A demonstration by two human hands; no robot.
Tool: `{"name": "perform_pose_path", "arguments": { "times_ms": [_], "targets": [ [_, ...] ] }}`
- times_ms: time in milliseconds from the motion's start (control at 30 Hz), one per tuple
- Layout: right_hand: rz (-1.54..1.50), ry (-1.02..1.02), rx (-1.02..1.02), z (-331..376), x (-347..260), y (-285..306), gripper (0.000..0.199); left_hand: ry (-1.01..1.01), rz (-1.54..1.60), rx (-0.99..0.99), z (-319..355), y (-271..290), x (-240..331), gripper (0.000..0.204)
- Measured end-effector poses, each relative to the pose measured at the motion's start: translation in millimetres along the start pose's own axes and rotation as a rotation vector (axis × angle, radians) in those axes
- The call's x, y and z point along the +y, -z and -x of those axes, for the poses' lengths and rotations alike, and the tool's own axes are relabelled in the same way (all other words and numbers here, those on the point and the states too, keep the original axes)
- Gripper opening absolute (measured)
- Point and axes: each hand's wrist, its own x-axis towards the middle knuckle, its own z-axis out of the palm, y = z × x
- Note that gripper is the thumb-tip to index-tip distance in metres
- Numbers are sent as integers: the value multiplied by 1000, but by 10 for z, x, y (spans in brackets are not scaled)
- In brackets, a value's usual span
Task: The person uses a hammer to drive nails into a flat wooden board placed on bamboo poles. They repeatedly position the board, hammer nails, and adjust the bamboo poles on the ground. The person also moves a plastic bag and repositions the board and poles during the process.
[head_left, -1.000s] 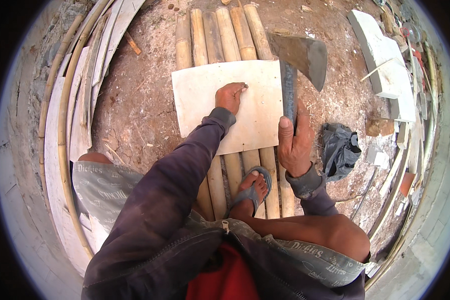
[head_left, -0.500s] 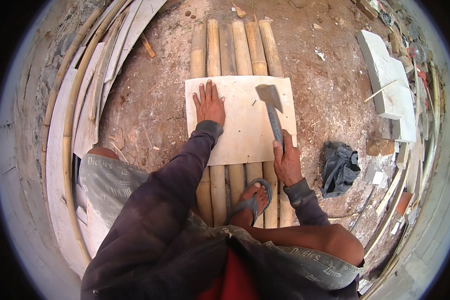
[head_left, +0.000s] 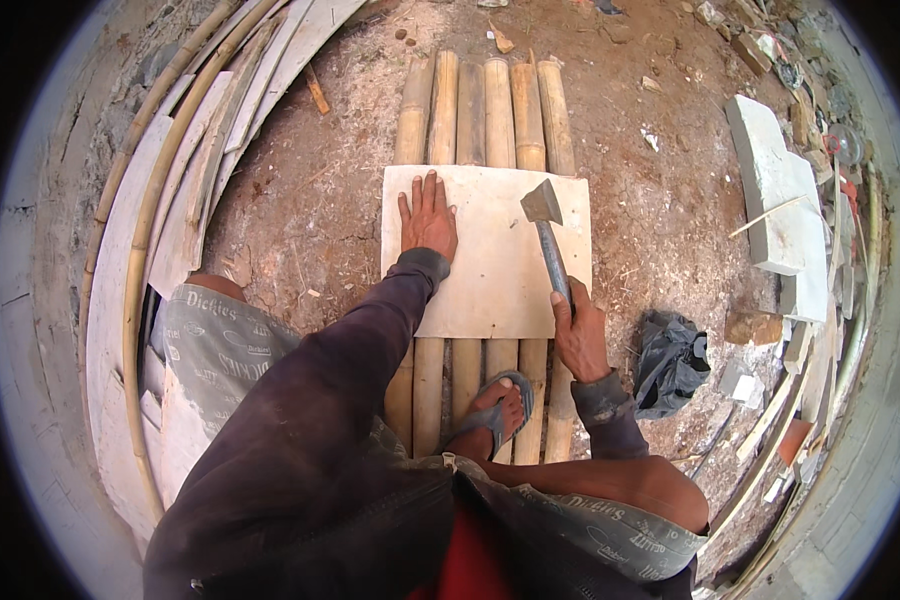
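Note:
A pale, flat, roughly square board [head_left: 490, 290] lies across a row of bamboo poles [head_left: 485, 110]. My left hand [head_left: 431, 222] presses flat on its upper left part, fingers stretched out and holding nothing. In my right hand [head_left: 581, 335] is a hatchet, gripped low on its blue-grey handle [head_left: 552, 262]. The hatchet's wedge-shaped metal head [head_left: 542, 203] is over the upper right of the board. Just to the left of that head a small nail [head_left: 514, 223] stands in the board. My sandalled foot [head_left: 500, 408] rests on the poles below the board.
Long planks and bamboo strips [head_left: 142, 270] are stacked along the left wall. A crumpled black plastic bag [head_left: 670, 362] lies on the dirt to the right. Beyond it are white blocks [head_left: 773, 185] and scrap wood [head_left: 770, 400] by the right wall.
The whole view has shifted a little, with board and poles lower and to the right in it. The nail looks shorter above the board. My left hand stays flat; my right keeps the hatchet.

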Motion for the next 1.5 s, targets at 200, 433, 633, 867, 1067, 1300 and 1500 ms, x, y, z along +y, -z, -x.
{"name": "perform_pose_path", "arguments": {
  "times_ms": [200, 433, 633, 867, 1067, 1300, 1500],
  "targets": [
    [-691, 320, 462, 178, -36, 136, 52, -22, -7, 31, 76, -13, 10, 56],
    [-152, -31, 66, 109, 221, -284, 44, -5, -12, 25, -9, 38, 3, 56],
    [-206, 106, 215, 239, 211, -414, 41, -13, 1, 20, 89, -26, -4, 57],
    [-253, -149, -36, 255, 391, -604, 33, -5, -17, 17, 29, 9, 24, 55],
    [-393, -88, 228, 444, 233, -471, 42, -14, -15, 38, 50, -20, 14, 54],
    [-15, -196, -74, 179, 160, -430, 34, -1, -43, -7, 23, -26, 5, 53],
    [-227, 91, 279, 231, 233, -489, 34, -34, -20, 57, 55, -35, 5, 53]
  ]
}}
